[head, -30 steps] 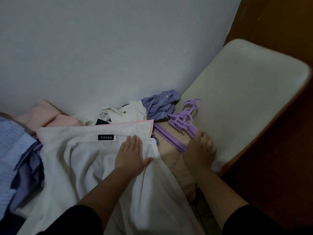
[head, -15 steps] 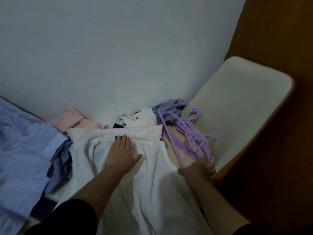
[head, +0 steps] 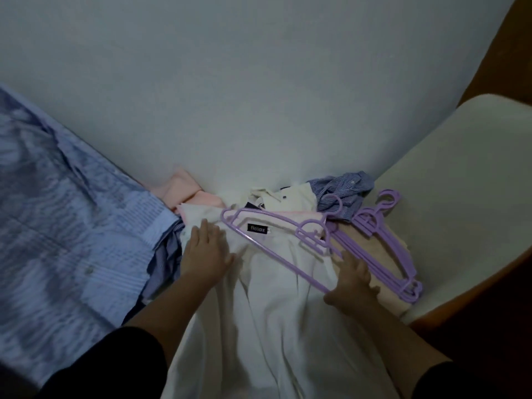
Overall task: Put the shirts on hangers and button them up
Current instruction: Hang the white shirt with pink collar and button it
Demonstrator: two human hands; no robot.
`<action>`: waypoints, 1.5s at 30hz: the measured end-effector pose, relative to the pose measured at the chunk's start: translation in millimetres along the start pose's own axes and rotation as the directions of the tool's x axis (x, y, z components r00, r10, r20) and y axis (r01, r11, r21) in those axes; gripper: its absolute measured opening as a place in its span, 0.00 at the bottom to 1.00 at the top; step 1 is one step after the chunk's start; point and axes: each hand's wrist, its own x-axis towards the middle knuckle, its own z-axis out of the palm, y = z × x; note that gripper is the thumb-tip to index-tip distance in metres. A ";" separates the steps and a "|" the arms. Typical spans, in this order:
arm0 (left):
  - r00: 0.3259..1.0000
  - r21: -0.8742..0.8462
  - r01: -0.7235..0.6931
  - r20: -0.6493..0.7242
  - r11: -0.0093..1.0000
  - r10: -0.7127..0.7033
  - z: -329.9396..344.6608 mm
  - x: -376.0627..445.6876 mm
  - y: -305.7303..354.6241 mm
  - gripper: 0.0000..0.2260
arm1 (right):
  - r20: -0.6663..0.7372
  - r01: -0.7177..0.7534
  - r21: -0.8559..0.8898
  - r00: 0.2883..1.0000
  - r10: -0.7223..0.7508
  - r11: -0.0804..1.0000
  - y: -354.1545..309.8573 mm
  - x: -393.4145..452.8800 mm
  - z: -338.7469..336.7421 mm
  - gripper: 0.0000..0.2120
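Against a pale wall, the white shirt (head: 276, 298) lies spread. The left hand (head: 205, 254) presses flat on it; the right hand (head: 349, 280) grips a purple hanger (head: 276, 234) laid across its collar.

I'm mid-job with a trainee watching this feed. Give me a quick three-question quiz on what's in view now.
1. True or false: the left hand lies flat on the white shirt.
2. Which thing does the right hand hold? A) the blue checked shirt B) a purple hanger C) the pink garment
3. Fill in: the spare hangers lie to the ___ of the white shirt.

Key: 1 true; 2 B; 3 right
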 end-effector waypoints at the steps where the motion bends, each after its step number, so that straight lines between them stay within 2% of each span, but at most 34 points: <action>1: 1.000 -0.007 0.002 -0.013 1.000 -0.002 -1.8 0.5 -4.4 0.34 | 0.010 0.037 -0.024 0.999 -0.037 0.999 2.8 5.7 -0.2 0.50; 6: 0.998 -0.109 0.013 -0.055 0.994 -0.019 -3.1 9.4 -23.8 0.25 | 0.053 0.172 -0.211 0.985 -0.164 0.962 12.7 32.3 -0.5 0.51; 11: 0.993 -0.240 0.116 0.032 0.964 -0.112 -5.8 11.9 -29.6 0.17 | 0.069 0.268 -0.323 0.963 -0.260 0.908 10.3 49.3 -0.7 0.49; 13: 0.994 -0.242 0.113 0.034 0.964 -0.108 -8.6 12.6 -27.4 0.17 | 0.059 0.323 -0.396 0.943 -0.327 0.860 8.3 52.2 1.3 0.49; 18: 0.997 -0.167 0.027 -0.062 0.986 -0.038 -24.2 5.0 -12.2 0.16 | 0.074 0.408 -0.334 0.910 -0.408 0.850 -14.7 50.9 13.3 0.49; 21: 0.990 -0.126 -0.036 -0.139 0.991 0.018 -36.5 2.2 -0.5 0.19 | 0.089 0.447 -0.267 0.894 -0.440 0.854 -39.5 48.3 22.4 0.49; 25: 0.968 -0.195 -0.104 -0.246 0.975 0.054 -39.1 2.7 4.1 0.20 | 0.079 0.466 -0.214 0.884 -0.460 0.859 -61.7 51.7 31.7 0.50; 27: 0.982 -0.240 -0.081 -0.185 0.967 0.037 -35.5 5.2 -0.8 0.20 | 0.072 0.454 -0.200 0.891 -0.449 0.868 -65.9 56.2 35.5 0.51; 29: 0.998 -0.206 -0.052 -0.053 0.977 0.042 -29.2 8.0 -7.5 0.23 | 0.089 0.451 -0.203 0.892 -0.442 0.869 -67.3 60.8 39.9 0.51; 32: 0.996 0.072 -0.084 0.049 0.994 0.080 -12.1 9.8 -17.3 0.42 | 0.108 0.459 -0.205 0.888 -0.446 0.864 -68.1 68.4 47.4 0.51; 34: 0.994 0.073 -0.098 0.063 0.993 0.093 -0.8 10.9 -20.3 0.50 | 0.102 0.478 -0.192 0.879 -0.467 0.857 -67.7 74.0 51.0 0.51; 37: 0.995 0.014 -0.101 0.022 0.995 0.101 11.7 17.7 -21.8 0.49 | 0.061 0.511 -0.167 0.859 -0.508 0.843 -66.4 82.9 50.4 0.49; 40: 0.995 -0.044 -0.087 -0.042 0.995 0.086 18.3 27.2 -22.0 0.45 | -0.130 0.547 -0.255 0.797 -0.589 0.797 -57.5 91.1 56.8 0.44; 42: 0.995 -0.060 -0.081 -0.057 0.995 0.078 21.4 33.1 -23.2 0.46 | -0.274 0.471 -0.203 0.814 -0.512 0.858 -47.7 96.9 61.7 0.40; 44: 0.995 -0.050 -0.093 -0.053 0.994 0.090 26.3 38.6 -25.1 0.48 | -0.369 0.313 -0.059 0.876 -0.312 0.948 -41.6 95.4 60.4 0.39; 45: 0.994 -0.042 -0.104 -0.043 0.994 0.102 29.3 40.9 -25.5 0.50 | -0.353 0.209 0.024 0.916 -0.188 0.978 -38.5 92.8 58.2 0.39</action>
